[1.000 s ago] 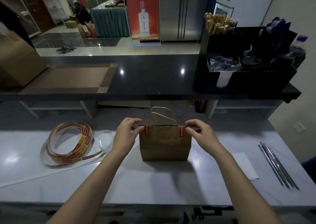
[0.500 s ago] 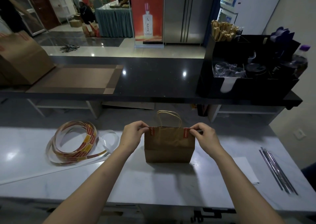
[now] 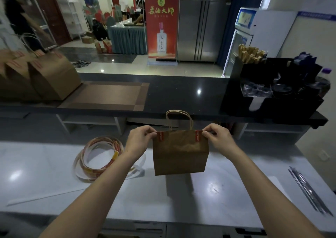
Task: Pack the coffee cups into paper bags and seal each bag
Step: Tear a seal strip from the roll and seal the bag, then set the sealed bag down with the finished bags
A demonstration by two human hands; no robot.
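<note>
A brown paper bag (image 3: 180,154) with twisted paper handles is held just above the white counter (image 3: 209,201), its shadow showing underneath. Its top is folded closed and two red sticker strips cross the fold, one near each upper corner. My left hand (image 3: 140,139) pinches the bag's upper left corner by one red sticker. My right hand (image 3: 218,137) pinches the upper right corner by the other sticker. No coffee cup is visible; the bag's inside is hidden.
A coiled roll of red-and-yellow stickers (image 3: 101,157) lies left of the bag. Several sealed brown bags (image 3: 45,77) stand on the raised black counter (image 3: 181,96) at far left. A black organiser (image 3: 272,88) sits at right. Metal rods (image 3: 309,190) lie near the right edge.
Both hands have closed on the bag's top corners and raised it off the counter. The view has tilted up, bringing the sealed bags at far left into sight.
</note>
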